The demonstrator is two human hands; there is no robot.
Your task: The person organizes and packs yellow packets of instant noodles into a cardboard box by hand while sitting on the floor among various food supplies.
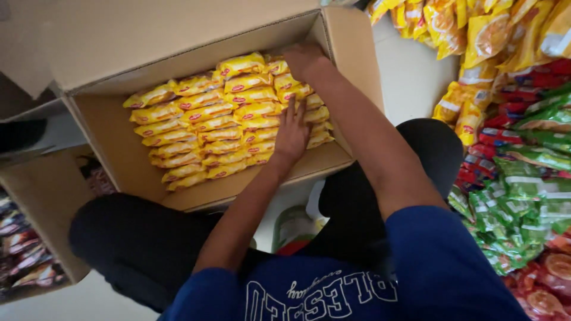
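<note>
Big cardboard box (107, 137) is tilted open w/ rows of yellow packets (208, 119) stacked under both hands. Left hand (291, 134) is laid flat, fingers spread, on packets. Right hand (304, 59) is pressed at far corner; its grip can't be told.
</note>
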